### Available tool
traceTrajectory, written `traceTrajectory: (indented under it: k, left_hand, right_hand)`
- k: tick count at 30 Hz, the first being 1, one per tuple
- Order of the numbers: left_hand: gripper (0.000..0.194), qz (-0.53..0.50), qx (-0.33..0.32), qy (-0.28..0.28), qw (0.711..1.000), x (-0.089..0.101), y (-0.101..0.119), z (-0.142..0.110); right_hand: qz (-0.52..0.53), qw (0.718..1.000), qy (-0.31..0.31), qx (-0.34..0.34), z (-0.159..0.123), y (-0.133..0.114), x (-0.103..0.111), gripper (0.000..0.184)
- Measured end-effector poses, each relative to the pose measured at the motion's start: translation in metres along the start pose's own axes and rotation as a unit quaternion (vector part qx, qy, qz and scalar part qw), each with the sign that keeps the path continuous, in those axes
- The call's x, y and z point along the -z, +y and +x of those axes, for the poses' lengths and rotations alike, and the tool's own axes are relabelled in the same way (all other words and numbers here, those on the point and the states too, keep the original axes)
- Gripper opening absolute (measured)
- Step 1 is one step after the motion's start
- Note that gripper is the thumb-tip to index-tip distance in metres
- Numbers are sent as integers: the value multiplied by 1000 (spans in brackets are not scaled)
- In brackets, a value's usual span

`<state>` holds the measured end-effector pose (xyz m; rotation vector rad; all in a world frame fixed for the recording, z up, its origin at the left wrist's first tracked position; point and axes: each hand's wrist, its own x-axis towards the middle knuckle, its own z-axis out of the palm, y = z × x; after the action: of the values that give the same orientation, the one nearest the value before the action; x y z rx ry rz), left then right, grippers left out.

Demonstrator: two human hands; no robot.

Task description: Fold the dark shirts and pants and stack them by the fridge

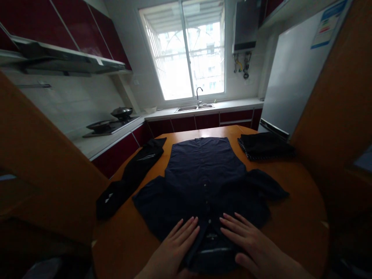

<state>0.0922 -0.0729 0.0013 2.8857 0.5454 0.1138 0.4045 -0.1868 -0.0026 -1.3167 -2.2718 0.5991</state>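
I see one dark-blue shirt (203, 162) lying front up mid-surface (302, 209), collar end nearest, presumably spread so the cloth sits flat. The left grip (180, 244) and right grip (247, 238), two bare hands, rest either side of the button line, fingers extended, pinching nothing; I judge they press the fabric steady. I count three clear buttons (206, 202). Further out, one black garment (132, 172) lies left and one folded dark stack (266, 145) right, layers uncountable, perhaps placed there to leave room.
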Motion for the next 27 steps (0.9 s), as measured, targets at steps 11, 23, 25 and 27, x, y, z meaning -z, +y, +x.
traceTrajectory:
  k: [11,23,25,27]
  left_hand:
    - [94,7,-4,0,1000,3,1,2]
    - [88,-3,-22,-4,1000,6,0,5]
    - [87,-2,-38,3,999,4,-4,6]
    - [85,2,-57,6,998,-1,-10,7]
  right_hand:
    - [-7,1000,5,1,-1,3,-1,56]
    - [-31,999,31,20,0,4,-2,56]
    - [-39,998,33,42,2,8,-3,59]
    - [-55,996,37,61,4,14,-5,62]
